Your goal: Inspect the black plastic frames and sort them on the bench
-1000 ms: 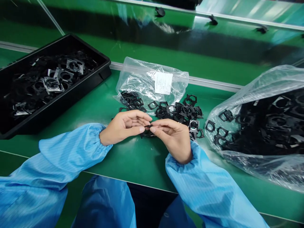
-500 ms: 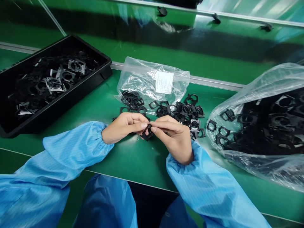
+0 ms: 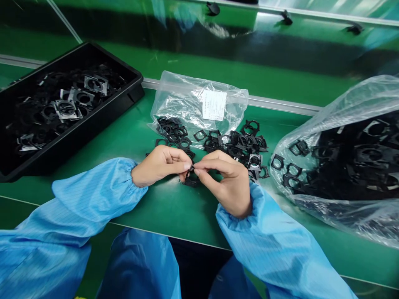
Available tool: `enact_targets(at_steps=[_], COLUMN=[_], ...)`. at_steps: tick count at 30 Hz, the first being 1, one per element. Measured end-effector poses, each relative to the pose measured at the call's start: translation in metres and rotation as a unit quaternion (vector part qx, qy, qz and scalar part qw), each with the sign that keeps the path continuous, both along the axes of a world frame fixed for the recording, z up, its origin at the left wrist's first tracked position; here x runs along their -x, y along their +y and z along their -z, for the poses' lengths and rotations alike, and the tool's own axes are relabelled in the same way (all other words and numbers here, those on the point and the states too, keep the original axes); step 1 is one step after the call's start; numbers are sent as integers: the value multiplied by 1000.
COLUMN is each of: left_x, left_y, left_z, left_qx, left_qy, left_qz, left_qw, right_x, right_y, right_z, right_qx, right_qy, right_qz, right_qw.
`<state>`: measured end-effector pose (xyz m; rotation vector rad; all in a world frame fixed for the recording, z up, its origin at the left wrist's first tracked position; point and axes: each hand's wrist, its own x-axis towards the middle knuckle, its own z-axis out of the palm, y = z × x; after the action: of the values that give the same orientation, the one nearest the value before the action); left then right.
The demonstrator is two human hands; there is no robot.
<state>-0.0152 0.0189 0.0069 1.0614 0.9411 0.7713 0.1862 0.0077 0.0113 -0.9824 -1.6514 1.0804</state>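
My left hand (image 3: 160, 169) and my right hand (image 3: 226, 182) meet over the green belt, fingertips pinched together on a small black plastic frame part (image 3: 190, 178). Most of that part is hidden by my fingers. Just beyond my hands lies a loose pile of black frame parts (image 3: 240, 145) spilling from a small clear bag (image 3: 199, 108) with a white label. Both arms wear blue sleeves.
A black tray (image 3: 131, 89) holding several frame parts stands at the left. A large clear bag (image 3: 339, 162) full of black parts lies at the right. A metal rail (image 3: 280, 106) crosses the green belt behind the small bag.
My hands have stayed together on the small part, turning it between the fingertips and lowering it slightly. The view has shifted a little.
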Motion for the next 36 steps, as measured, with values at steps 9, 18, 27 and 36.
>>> enact_targets(at_steps=[9, 18, 27, 36], left_x=[2, -3, -7, -7], left_y=[-1, -10, -15, -12], left_z=[1, 0, 7, 10], left_qx=[-10, -172, -337, -365], left_qy=[-2, 113, 176, 178], left_qz=[9, -48, -102, -130], left_qw=[1000, 978, 919, 904], right_x=[1, 1, 5, 0], right_y=[-1, -1, -3, 3], right_z=[0, 5, 8, 6], right_qx=[-36, -36, 57, 42], right_qy=[-3, -30, 14, 11], right_qz=[5, 31, 25, 34], right_qw=[999, 998, 998, 998])
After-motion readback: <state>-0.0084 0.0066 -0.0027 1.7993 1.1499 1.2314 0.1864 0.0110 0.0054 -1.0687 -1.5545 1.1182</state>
